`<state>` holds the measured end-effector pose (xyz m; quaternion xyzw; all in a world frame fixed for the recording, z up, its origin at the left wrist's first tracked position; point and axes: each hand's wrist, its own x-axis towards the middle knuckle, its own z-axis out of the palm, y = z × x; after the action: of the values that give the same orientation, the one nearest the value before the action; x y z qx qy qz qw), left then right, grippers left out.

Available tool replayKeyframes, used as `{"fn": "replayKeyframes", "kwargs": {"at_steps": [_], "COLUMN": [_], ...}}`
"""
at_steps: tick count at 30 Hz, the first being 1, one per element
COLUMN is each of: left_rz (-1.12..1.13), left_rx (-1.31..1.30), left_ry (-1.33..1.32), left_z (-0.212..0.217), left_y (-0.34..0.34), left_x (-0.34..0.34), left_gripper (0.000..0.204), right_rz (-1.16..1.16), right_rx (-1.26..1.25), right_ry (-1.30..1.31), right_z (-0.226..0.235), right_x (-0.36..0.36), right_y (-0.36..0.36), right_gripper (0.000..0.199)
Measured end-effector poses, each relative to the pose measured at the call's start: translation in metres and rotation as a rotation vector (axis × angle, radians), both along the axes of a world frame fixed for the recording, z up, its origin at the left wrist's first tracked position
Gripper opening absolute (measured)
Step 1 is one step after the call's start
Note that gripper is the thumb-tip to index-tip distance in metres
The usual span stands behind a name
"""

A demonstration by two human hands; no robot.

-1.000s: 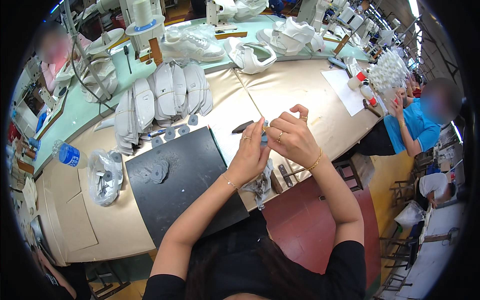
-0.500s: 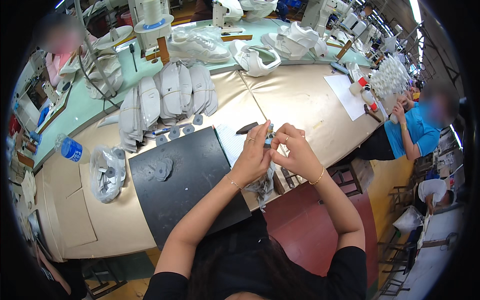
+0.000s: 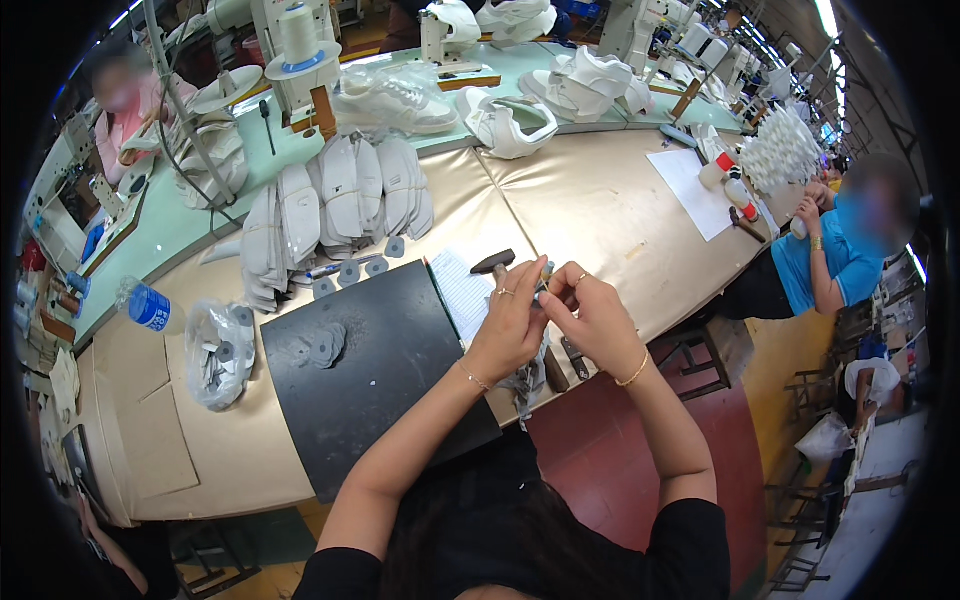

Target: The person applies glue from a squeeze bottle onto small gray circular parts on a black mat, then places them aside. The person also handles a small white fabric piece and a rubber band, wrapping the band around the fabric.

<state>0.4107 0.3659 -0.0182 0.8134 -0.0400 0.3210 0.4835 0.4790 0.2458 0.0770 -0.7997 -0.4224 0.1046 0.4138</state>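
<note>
Above the desk (image 3: 600, 200) edge, beside a black mat (image 3: 380, 370), the left hand (image 3: 512, 330) and right hand (image 3: 598, 322) pinch a small pen-like tool (image 3: 545, 275) between their fingers, which could slip floorward if either grip loosens.

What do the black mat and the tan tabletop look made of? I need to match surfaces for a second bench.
Black mat: seemingly rubber or a similar soft sheet, matte, with dull grey scuffs and no glare. Tan tabletop: probably smooth vinyl or leatherette covering, slightly glossy, with soft highlights and a seam running across it.
</note>
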Motion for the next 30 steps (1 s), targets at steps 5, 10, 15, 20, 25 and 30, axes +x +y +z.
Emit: {"fn": "replayKeyframes", "kwargs": {"at_steps": [5,10,15,20,25,30], "left_rz": [0.016,0.023,-0.001,0.145,0.234,0.167], "left_rx": [-0.032,0.031,-0.102,-0.067,0.028,0.224], "left_ry": [0.0,0.003,0.01,-0.07,-0.145,-0.303], "left_z": [-0.002,0.001,-0.001,-0.006,-0.016,-0.019], "left_y": [-0.005,0.0,0.005,0.009,-0.008,-0.045], "left_x": [0.001,0.003,0.002,-0.007,-0.034,-0.044], "left_gripper": [0.067,0.07,0.07,0.064,0.063,0.068], "right_rz": [-0.087,0.042,0.159,-0.025,0.04,0.087], "right_rx": [-0.123,-0.032,0.274,0.55,0.945,0.792], "right_ry": [-0.079,-0.749,-0.691,-0.134,1.198,1.648], "right_z": [0.008,-0.007,-0.018,-0.048,-0.052,-0.029], "right_x": [-0.013,-0.012,-0.009,-0.027,-0.047,-0.041], "right_y": [-0.005,-0.006,0.004,0.012,0.0,-0.062], "right_gripper": [0.014,0.013,0.015,0.012,0.031,0.049]}}
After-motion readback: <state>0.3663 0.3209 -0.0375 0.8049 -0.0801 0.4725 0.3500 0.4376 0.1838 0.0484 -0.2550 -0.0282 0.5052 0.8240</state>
